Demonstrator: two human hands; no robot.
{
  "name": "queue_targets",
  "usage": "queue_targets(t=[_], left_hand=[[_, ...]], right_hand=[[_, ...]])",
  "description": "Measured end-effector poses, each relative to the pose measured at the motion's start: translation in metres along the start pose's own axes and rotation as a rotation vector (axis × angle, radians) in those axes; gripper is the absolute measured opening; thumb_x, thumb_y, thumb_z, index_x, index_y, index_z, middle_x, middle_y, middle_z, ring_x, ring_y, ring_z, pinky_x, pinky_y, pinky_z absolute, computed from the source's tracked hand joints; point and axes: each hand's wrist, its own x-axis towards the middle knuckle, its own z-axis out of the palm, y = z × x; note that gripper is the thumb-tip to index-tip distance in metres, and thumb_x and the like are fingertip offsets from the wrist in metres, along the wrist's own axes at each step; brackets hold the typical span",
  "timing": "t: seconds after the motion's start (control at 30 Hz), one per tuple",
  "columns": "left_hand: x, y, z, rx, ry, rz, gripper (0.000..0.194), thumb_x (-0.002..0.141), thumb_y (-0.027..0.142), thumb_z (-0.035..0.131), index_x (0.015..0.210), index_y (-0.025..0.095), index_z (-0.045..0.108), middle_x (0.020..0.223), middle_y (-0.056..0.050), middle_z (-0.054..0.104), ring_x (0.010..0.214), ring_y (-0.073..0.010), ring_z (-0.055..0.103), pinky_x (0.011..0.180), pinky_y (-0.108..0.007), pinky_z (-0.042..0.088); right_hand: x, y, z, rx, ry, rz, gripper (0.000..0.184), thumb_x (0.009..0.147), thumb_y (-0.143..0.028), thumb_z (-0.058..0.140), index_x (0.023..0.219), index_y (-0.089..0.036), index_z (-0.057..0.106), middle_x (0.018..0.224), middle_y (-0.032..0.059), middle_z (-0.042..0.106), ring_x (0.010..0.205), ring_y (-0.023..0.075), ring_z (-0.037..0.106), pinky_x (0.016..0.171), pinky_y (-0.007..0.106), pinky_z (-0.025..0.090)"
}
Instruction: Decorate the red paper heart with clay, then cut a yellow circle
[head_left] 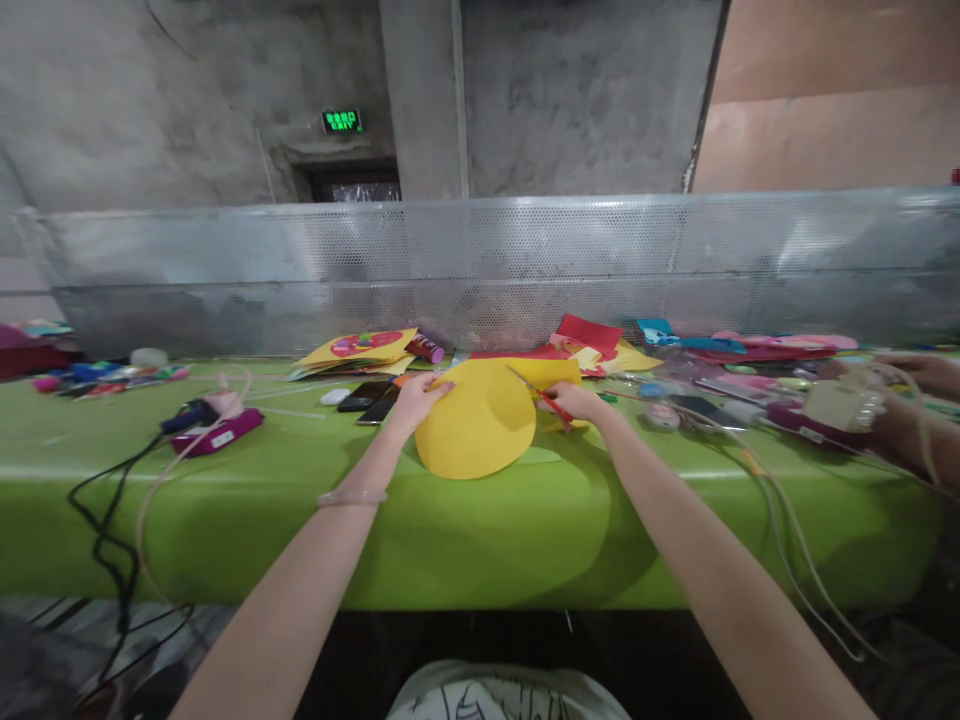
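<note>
A large sheet of yellow paper (pixel 476 425) with a rounded, cut lower edge hangs slightly over the front of the green table. My left hand (pixel 421 398) pinches its upper left side. In my right hand (pixel 574 402) is a pair of scissors (pixel 551 403) with red handles, the blades pointing up and left across the paper's right part. A strip of the yellow paper spreads to the right of the blades, partly behind my right hand. Two dark phones (pixel 366 396) lie left of my left hand.
Behind the paper are red paper sheets (pixel 589 332) and a stack of decorated yellow sheets (pixel 360 350). Purple power strips stand left (pixel 217 432) and right (pixel 814 428), their cables hanging over the green table's (pixel 300 540) edge. Another person's hand (pixel 919 375) is at far right.
</note>
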Motion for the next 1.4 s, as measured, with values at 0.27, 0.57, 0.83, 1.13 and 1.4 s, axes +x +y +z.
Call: queue_targets(t=[0.27, 0.57, 0.83, 1.13, 1.4], left_hand=[[0.01, -0.016, -0.004, 0.137, 0.141, 0.001, 0.044, 0.061, 0.047, 0.064, 0.086, 0.011, 0.065, 0.081, -0.011, 0.068, 0.079, -0.0245, 0.062, 0.074, -0.033, 0.044], [0.012, -0.026, -0.005, 0.156, 0.082, 0.006, 0.037, 0.065, 0.046, 0.059, 0.081, 0.013, 0.063, 0.083, -0.011, 0.068, 0.077, -0.0235, 0.062, 0.07, -0.032, 0.045], [0.018, -0.03, -0.002, 0.187, 0.067, 0.063, 0.03, 0.07, 0.041, 0.055, 0.081, 0.014, 0.062, 0.084, -0.01, 0.067, 0.078, -0.0229, 0.061, 0.073, -0.033, 0.045], [0.011, -0.014, 0.001, 0.205, 0.144, 0.143, 0.023, 0.073, 0.037, 0.055, 0.079, 0.015, 0.061, 0.086, -0.01, 0.066, 0.083, -0.0223, 0.06, 0.079, -0.032, 0.042], [0.006, -0.003, 0.002, 0.135, 0.179, 0.131, 0.026, 0.07, 0.039, 0.056, 0.077, 0.015, 0.061, 0.085, -0.008, 0.067, 0.083, -0.0212, 0.061, 0.078, -0.029, 0.043]], right_hand=[[0.012, 0.011, 0.008, 0.076, -0.006, 0.005, 0.027, 0.075, -0.04, 0.053, 0.08, -0.015, 0.062, 0.066, 0.003, 0.064, 0.044, 0.0117, 0.055, 0.049, 0.021, 0.044], [0.01, 0.008, 0.01, 0.087, -0.025, 0.025, 0.032, 0.075, -0.044, 0.051, 0.083, -0.014, 0.061, 0.067, 0.0045, 0.064, 0.044, 0.0121, 0.056, 0.047, 0.021, 0.043], [0.008, 0.003, 0.009, 0.058, -0.026, 0.044, 0.034, 0.074, -0.045, 0.052, 0.082, -0.014, 0.061, 0.065, 0.0049, 0.064, 0.044, 0.0126, 0.056, 0.046, 0.021, 0.042], [0.006, 0.001, 0.008, 0.091, -0.019, 0.105, 0.03, 0.075, -0.043, 0.051, 0.077, -0.014, 0.06, 0.057, 0.0043, 0.062, 0.05, 0.015, 0.058, 0.05, 0.022, 0.044], [0.009, 0.005, 0.009, 0.107, -0.025, 0.09, 0.033, 0.073, -0.048, 0.052, 0.069, -0.016, 0.056, 0.062, 0.0045, 0.062, 0.047, 0.0141, 0.057, 0.048, 0.022, 0.044]])
